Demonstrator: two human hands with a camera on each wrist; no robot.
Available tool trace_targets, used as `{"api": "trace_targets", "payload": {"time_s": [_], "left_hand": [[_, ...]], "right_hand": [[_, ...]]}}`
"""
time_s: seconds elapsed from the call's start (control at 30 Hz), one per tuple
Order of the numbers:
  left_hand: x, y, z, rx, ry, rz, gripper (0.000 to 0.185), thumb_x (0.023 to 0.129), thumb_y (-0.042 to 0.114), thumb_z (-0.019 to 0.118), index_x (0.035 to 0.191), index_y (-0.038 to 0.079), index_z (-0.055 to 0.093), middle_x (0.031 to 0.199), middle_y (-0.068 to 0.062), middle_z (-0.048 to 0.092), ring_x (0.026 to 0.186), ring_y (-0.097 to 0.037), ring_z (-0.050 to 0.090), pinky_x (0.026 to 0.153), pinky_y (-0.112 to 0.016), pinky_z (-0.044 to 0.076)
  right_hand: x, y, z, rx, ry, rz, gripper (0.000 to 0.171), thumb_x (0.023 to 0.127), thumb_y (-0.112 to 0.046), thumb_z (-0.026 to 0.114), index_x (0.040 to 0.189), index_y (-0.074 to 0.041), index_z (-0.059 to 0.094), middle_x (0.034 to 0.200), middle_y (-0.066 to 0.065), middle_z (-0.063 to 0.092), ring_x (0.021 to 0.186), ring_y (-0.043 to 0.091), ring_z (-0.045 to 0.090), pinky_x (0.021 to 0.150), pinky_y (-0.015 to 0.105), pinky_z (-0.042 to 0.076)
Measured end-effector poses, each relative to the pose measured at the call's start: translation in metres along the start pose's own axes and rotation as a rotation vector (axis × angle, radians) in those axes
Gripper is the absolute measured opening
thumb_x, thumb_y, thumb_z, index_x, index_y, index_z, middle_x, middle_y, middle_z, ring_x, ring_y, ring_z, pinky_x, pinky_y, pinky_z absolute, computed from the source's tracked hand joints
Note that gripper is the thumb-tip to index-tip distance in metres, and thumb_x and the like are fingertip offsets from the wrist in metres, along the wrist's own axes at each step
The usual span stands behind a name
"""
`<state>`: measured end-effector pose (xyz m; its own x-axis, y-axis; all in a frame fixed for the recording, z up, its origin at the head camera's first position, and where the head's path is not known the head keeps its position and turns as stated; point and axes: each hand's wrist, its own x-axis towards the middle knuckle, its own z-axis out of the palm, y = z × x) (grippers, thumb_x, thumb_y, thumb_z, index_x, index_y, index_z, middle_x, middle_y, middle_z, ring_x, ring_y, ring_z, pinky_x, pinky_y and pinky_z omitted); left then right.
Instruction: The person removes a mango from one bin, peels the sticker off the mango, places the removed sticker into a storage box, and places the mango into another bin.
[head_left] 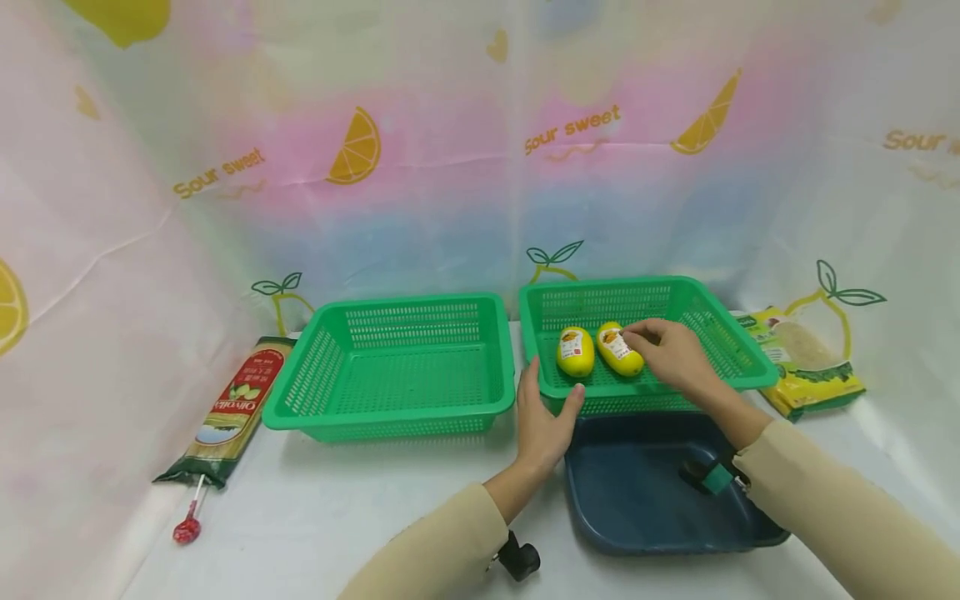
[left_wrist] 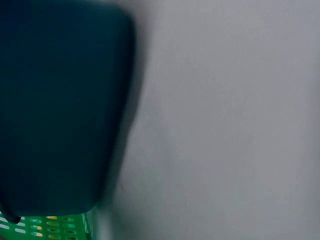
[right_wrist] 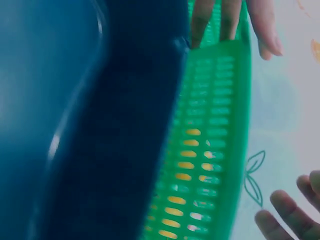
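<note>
Two yellow oval fruits with printed labels lie in the right-hand green basket. The left fruit is apart from both hands. At the label of the right fruit are the fingertips of my right hand, thumb and forefinger close together; in the right wrist view its fingers appear loosely bent with nothing between them. My left hand straddles the basket's front left corner, forefinger and thumb straight and spread along the rim.
A dark blue basin sits in front of the right basket, under my right forearm. Another green basket stands to the left. Beyond it lie a red-labelled noodle packet and a red lollipop. A yellow-green grain bag lies at right.
</note>
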<state>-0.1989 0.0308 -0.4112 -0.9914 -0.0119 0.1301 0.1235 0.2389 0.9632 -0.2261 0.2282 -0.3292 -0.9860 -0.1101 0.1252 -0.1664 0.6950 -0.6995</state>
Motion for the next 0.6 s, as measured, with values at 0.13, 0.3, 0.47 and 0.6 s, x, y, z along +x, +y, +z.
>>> {"api": "trace_targets", "payload": {"time_s": [0.13,0.3,0.47,0.6], "left_hand": [[0.006,-0.003,0.005,-0.028,0.028,0.005,0.074,0.094,0.04,0.064,0.155,0.022,0.027,0.161,-0.01,0.027,0.149,-0.031,0.027,0.119,-0.057,0.025],[0.009,-0.005,0.006,-0.019,0.021,-0.014,0.072,0.094,0.042,0.064,0.154,0.022,0.03,0.159,-0.009,0.031,0.148,-0.031,0.031,0.118,-0.057,0.027],[0.012,-0.007,0.006,-0.025,0.021,-0.005,0.07,0.094,0.044,0.062,0.154,0.024,0.031,0.159,-0.007,0.032,0.147,-0.031,0.032,0.116,-0.059,0.028],[0.013,-0.009,0.005,-0.032,0.003,-0.009,0.069,0.094,0.044,0.062,0.154,0.027,0.031,0.159,-0.007,0.031,0.147,-0.032,0.031,0.115,-0.06,0.029]], "right_hand": [[0.012,-0.004,-0.006,-0.028,-0.024,-0.021,0.042,0.105,-0.029,0.048,0.131,0.001,0.058,0.131,0.026,0.059,0.121,0.043,0.055,0.096,0.054,0.048],[0.03,-0.012,-0.013,-0.066,-0.068,-0.023,0.041,0.105,-0.027,0.048,0.132,0.002,0.057,0.133,0.026,0.058,0.123,0.043,0.054,0.099,0.056,0.047],[0.049,-0.017,-0.015,-0.124,-0.075,-0.041,0.041,0.104,-0.026,0.048,0.133,0.002,0.056,0.134,0.027,0.057,0.124,0.043,0.053,0.101,0.058,0.045],[0.063,-0.017,-0.016,-0.128,-0.12,-0.037,0.042,0.105,-0.026,0.047,0.136,0.001,0.055,0.137,0.027,0.055,0.127,0.045,0.05,0.103,0.059,0.043]]}}
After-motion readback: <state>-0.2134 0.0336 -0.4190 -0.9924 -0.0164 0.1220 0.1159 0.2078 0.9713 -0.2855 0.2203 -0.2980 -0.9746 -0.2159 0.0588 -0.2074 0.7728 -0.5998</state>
